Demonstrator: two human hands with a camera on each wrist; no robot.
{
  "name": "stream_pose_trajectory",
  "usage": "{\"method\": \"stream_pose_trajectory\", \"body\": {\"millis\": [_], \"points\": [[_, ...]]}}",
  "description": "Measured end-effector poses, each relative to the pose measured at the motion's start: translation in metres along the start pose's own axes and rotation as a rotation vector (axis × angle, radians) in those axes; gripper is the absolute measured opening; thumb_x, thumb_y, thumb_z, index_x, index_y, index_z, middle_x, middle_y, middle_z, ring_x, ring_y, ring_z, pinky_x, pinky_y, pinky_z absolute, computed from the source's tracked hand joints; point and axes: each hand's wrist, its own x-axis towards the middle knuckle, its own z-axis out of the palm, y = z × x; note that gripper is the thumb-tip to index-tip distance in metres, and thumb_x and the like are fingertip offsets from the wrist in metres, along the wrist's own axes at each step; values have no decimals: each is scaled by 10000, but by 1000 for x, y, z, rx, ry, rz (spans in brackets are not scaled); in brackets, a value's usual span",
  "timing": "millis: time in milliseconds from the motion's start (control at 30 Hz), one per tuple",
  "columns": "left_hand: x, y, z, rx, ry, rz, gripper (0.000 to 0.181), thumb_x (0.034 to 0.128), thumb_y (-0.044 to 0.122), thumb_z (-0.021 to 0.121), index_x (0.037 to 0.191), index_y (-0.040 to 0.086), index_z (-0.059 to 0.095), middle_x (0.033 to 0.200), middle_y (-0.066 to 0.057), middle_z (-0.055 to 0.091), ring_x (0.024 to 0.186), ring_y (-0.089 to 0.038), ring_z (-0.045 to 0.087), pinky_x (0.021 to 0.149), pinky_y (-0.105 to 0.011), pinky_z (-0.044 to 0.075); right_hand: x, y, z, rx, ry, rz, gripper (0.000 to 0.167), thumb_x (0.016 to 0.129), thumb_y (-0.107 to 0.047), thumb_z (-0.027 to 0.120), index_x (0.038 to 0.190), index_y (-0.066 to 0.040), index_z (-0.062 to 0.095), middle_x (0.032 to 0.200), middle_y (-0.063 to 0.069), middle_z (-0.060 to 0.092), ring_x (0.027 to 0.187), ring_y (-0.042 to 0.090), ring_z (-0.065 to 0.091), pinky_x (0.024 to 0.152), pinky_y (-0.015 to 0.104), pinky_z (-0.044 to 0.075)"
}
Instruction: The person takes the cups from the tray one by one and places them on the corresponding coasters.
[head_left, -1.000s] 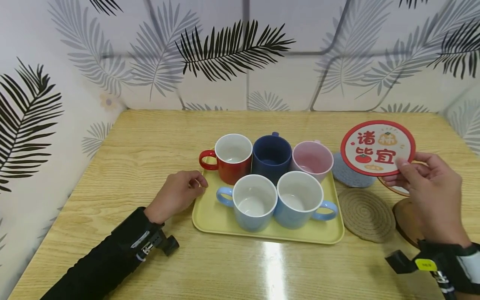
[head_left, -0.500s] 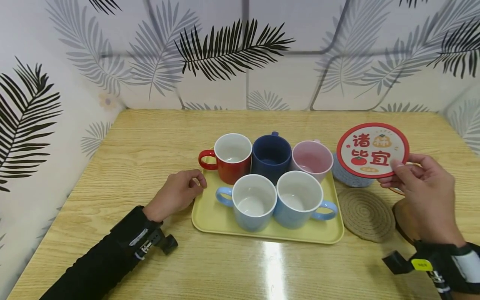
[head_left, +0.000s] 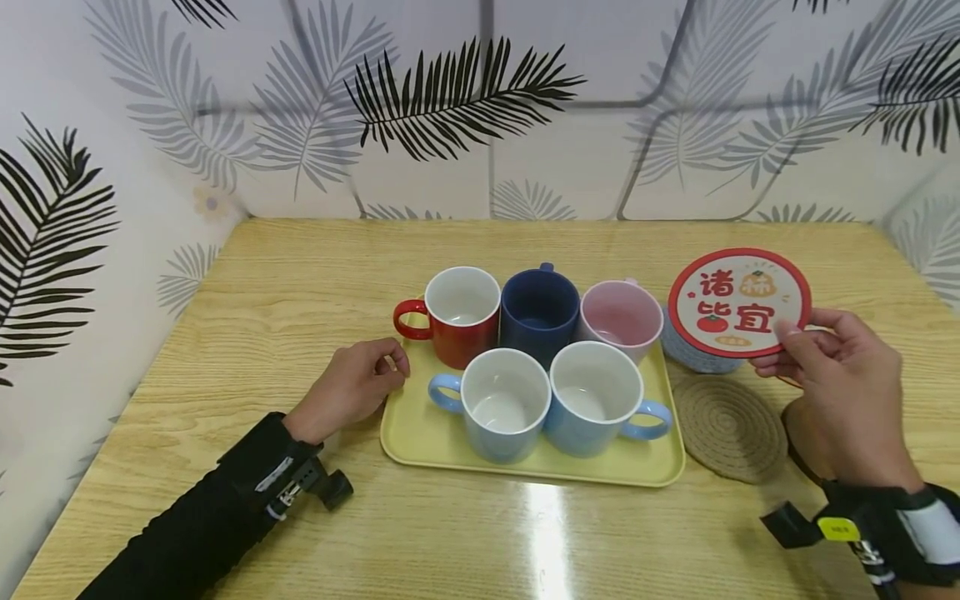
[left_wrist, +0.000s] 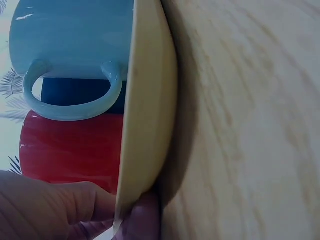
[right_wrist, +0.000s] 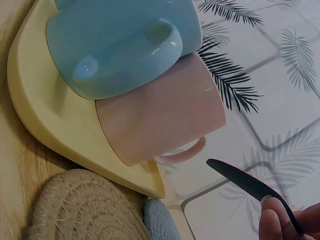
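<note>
A yellow tray (head_left: 420,446) carries a red mug (head_left: 461,321), a dark blue mug (head_left: 540,317), a pink mug (head_left: 621,321) and two light blue mugs (head_left: 504,408). My left hand (head_left: 348,392) pinches the tray's left rim between thumb and fingers, seen closely in the left wrist view. My right hand (head_left: 855,392) holds a round red-rimmed coaster (head_left: 738,302) by its right edge, raised above the other coasters, printed face visible. In the right wrist view the coaster (right_wrist: 245,180) appears edge-on, apart from the pink mug (right_wrist: 165,110).
Right of the tray lie a woven tan coaster (head_left: 731,427), a blue-grey coaster (head_left: 693,350) and a brown coaster (head_left: 806,437), partly hidden by my right hand. A leaf-patterned backdrop (head_left: 555,167) stands behind the wooden table (head_left: 315,267).
My right hand has moved slightly left and a little down with the red-rimmed coaster. My left hand keeps its pinch on the tray rim, and the mugs stay in their arrangement.
</note>
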Motion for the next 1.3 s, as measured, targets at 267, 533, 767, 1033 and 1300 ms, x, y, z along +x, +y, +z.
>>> {"method": "stream_pose_trajectory", "body": {"millis": [267,533,767,1033,1300], "points": [[-1,-6,-2,14,14,26,34,950,2,605,976,9,625,792,-67,570,693,-188,495,610,-278,395,0,-1,0,-5,22,41,132,976,-94,649,1091,-99,584,755,-42,732,553,85,684,560,171,542],[-3,-9,-6,5,21,22,46,944,-11,601,975,8,629,800,-73,577,702,-192,503,612,-275,401,-2,1,1,28,3,34,136,968,-77,658,1084,-75,586,751,-23,734,549,97,686,561,183,548],[-6,-12,-9,-1,28,22,47,943,-12,604,973,9,633,804,-76,585,703,-194,508,616,-279,408,-3,2,0,29,-6,42,136,972,-81,651,1093,-75,588,767,-23,736,556,100,685,566,187,550],[-8,-15,-13,3,25,13,45,945,-9,604,977,5,631,787,-72,591,680,-185,512,612,-282,420,-3,2,2,3,-29,40,155,976,-105,647,1118,-86,586,793,-30,741,573,100,688,579,182,551],[-8,-17,-15,5,25,-12,41,953,2,611,986,4,634,805,-81,595,682,-190,515,611,-287,422,-3,3,2,20,-59,44,156,978,-86,644,1118,-83,574,775,-21,735,579,97,688,583,182,552]]}}
